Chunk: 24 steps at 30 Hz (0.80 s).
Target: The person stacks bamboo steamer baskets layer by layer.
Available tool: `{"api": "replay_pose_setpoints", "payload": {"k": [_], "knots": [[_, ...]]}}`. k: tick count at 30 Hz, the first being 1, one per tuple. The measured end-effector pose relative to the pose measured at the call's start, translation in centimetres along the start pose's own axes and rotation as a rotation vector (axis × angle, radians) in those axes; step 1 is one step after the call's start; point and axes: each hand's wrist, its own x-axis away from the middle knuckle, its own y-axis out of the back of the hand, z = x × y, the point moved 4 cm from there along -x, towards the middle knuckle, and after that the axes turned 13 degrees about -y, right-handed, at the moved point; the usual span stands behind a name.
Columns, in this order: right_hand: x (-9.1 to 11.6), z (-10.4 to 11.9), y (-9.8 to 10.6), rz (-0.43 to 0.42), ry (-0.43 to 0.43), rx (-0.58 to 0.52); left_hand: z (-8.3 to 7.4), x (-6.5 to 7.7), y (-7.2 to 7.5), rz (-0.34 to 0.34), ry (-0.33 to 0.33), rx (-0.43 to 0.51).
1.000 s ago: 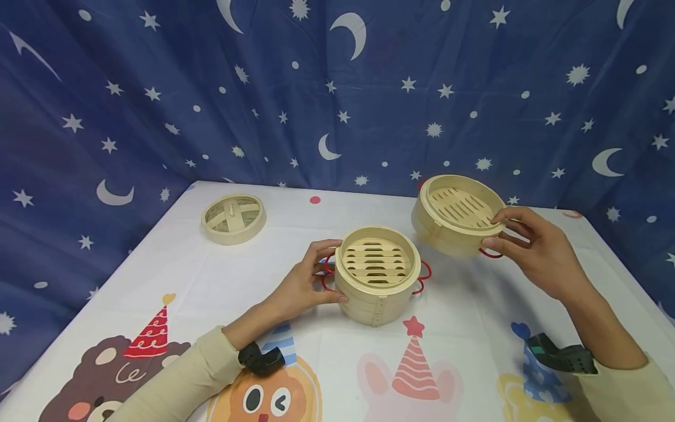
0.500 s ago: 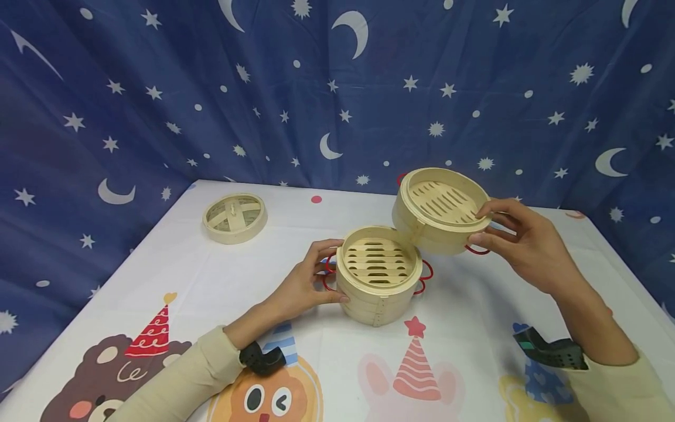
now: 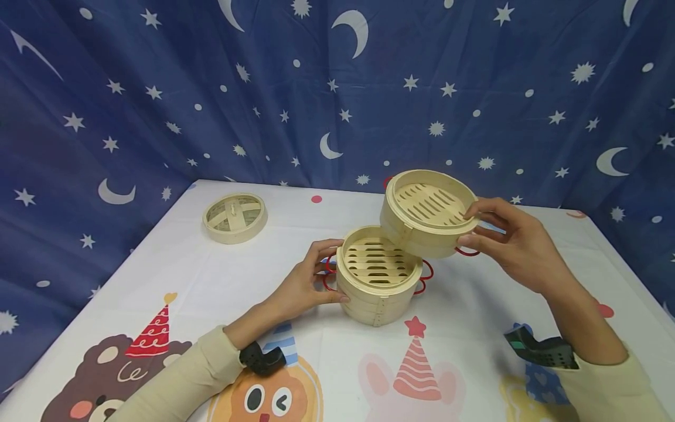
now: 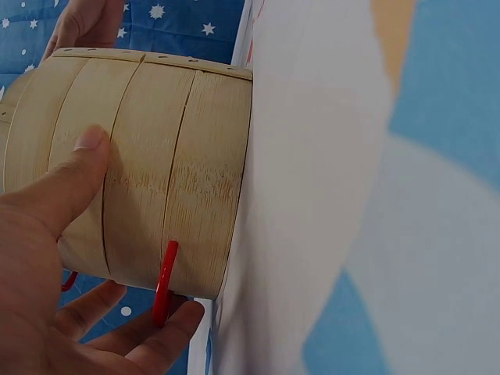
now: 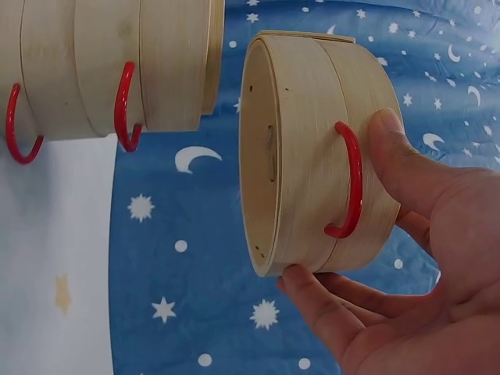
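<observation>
Two stacked bamboo steamer baskets (image 3: 377,302) with red side handles stand on the table in the head view. My left hand (image 3: 303,284) grips their left side, thumb in front and fingers behind around the red handles. In the left wrist view the thumb lies on the bamboo wall (image 4: 148,172). Another bamboo steamer basket (image 3: 422,234), tilted, hangs in the air above and behind the stack's right side. My right hand (image 3: 506,243) holds its right edge between thumb and fingers. The right wrist view shows a gap between this basket (image 5: 312,156) and the stack (image 5: 101,70).
A round bamboo steamer lid (image 3: 234,218) with crossed strips lies at the back left of the table. The white tablecloth (image 3: 211,281) carries printed cartoon animals in party hats. A blue curtain (image 3: 263,105) with moons and stars hangs behind.
My right hand has carried the lifted steamer basket leftward, from beside the stack to partly over its back right. The left hand and the stack have stayed in place.
</observation>
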Motion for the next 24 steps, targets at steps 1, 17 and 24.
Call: {"api": "replay_pose_setpoints", "payload": {"k": [1,17,24], "knots": [[0.0,0.1,0.0,0.003,-0.003,-0.001,0.0,0.0,0.0,0.000,-0.001,-0.001],[0.1,1.7,-1.2,0.064,0.048,-0.051,0.0,0.0,0.0,-0.002,0.001,-0.014],[0.0,2.1,-1.6,0.082,0.066,-0.052,-0.2,-0.1,0.0,-0.001,0.005,-0.023]]}}
